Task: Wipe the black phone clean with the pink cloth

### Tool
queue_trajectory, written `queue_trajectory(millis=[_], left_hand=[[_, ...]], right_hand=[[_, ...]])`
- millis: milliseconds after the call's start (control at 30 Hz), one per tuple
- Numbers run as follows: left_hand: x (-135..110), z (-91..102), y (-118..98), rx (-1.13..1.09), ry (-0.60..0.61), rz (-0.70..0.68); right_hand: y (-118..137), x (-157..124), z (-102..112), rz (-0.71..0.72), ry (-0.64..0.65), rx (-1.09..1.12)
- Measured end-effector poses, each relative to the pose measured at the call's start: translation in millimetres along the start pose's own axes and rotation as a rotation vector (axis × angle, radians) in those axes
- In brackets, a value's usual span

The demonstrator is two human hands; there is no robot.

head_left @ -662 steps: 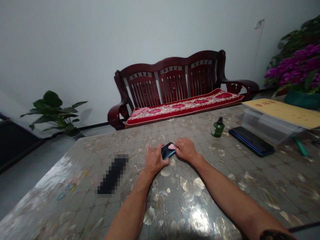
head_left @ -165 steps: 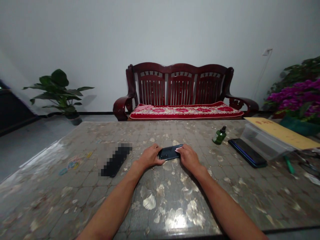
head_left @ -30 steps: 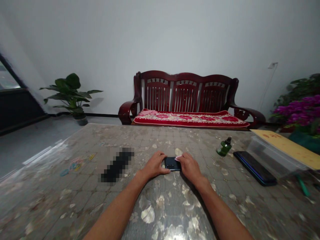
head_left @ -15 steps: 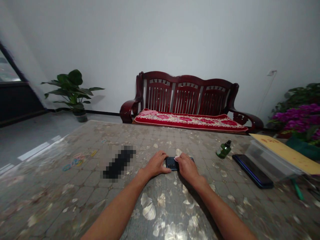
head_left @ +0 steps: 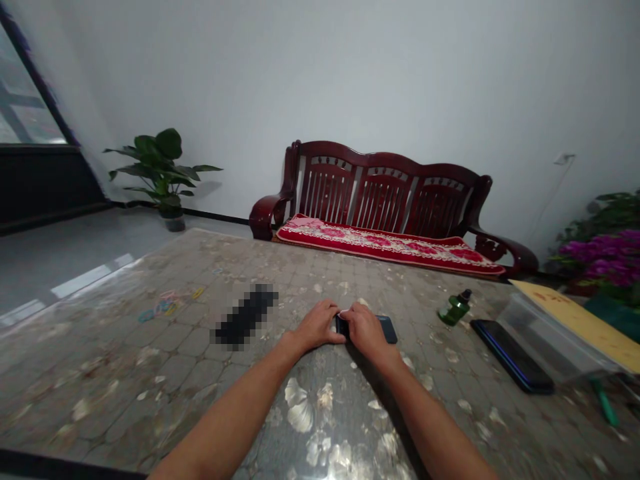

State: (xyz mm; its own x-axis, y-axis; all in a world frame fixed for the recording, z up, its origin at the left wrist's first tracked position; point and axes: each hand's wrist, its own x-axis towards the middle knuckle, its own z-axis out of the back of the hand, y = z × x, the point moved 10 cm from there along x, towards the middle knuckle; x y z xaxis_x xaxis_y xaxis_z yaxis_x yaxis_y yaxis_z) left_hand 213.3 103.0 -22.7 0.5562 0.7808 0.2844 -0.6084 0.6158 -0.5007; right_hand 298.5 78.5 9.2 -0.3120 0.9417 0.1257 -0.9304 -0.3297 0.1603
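Observation:
A dark phone (head_left: 388, 329) lies flat on the patterned table in front of me, its middle covered by my fingers. My left hand (head_left: 317, 325) grips the left end of the phone between thumb and fingers. Over the phone's left half, my right hand (head_left: 366, 329) is closed on a small white pad (head_left: 344, 314) and presses it against the surface. Only the pad's edge shows; the rest is hidden under the fingers.
On the right stand a green bottle (head_left: 455, 308), a second phone (head_left: 512, 356) and a clear plastic box (head_left: 545, 340) under a yellow sheet (head_left: 580, 320). To the left are a pixelated black object (head_left: 245, 317) and colourful bands (head_left: 167, 303). A wooden bench (head_left: 380, 180) stands beyond the table.
My right hand with the white pad has slid left along the phone, uncovering its right end. My left hand keeps its hold. The camera view has turned and tilted slightly.

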Motion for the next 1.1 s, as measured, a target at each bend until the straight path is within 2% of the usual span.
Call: queue_trajectory(millis=[100, 267, 333, 400, 533, 600, 667, 800, 900, 1000, 1100], left_hand=[[-0.4, -0.1, -0.5, 0.008, 0.005, 0.003], [-0.5, -0.2, 0.5, 0.018, -0.001, 0.012], [-0.2, -0.3, 0.8, 0.025, -0.001, 0.016], [-0.1, 0.7, 0.1, 0.026, -0.004, 0.014], [-1.0, 1.8, -3.0, 0.022, 0.01, 0.001], [-1.6, 2.8, -4.2, 0.022, 0.008, -0.003], [-2.0, 4.0, -4.5, 0.028, 0.0, 0.001], [-1.7, 2.8, -5.2, 0.054, 0.015, 0.01], [-1.5, 2.4, -6.0, 0.069, 0.026, 0.016], [-2.1, 4.3, -8.2, 0.078, 0.019, 0.011], [-2.9, 6.5, -10.4, 0.087, 0.01, 0.008]], right_hand=[[2.5, -1.9, 1.2, 0.029, 0.002, 0.015], [-39.8, -7.5, 6.7, -0.142, -0.034, -0.021], [-47.1, -8.8, 8.0, -0.187, -0.04, -0.034], [-39.1, -8.3, 7.9, -0.163, -0.035, -0.032], [-8.2, -6.8, 7.0, -0.026, -0.017, 0.007], [-8.3, -8.0, 7.0, -0.016, -0.015, 0.011], [-23.3, -11.4, 8.1, -0.056, -0.026, -0.004], [-69.3, -24.1, 14.5, -0.188, -0.074, -0.053], [-86.1, -32.6, 18.1, -0.257, -0.092, -0.068], [-76.1, -35.5, 17.7, -0.246, -0.092, -0.07], [-53.5, -36.6, 14.0, -0.158, -0.068, -0.051]])
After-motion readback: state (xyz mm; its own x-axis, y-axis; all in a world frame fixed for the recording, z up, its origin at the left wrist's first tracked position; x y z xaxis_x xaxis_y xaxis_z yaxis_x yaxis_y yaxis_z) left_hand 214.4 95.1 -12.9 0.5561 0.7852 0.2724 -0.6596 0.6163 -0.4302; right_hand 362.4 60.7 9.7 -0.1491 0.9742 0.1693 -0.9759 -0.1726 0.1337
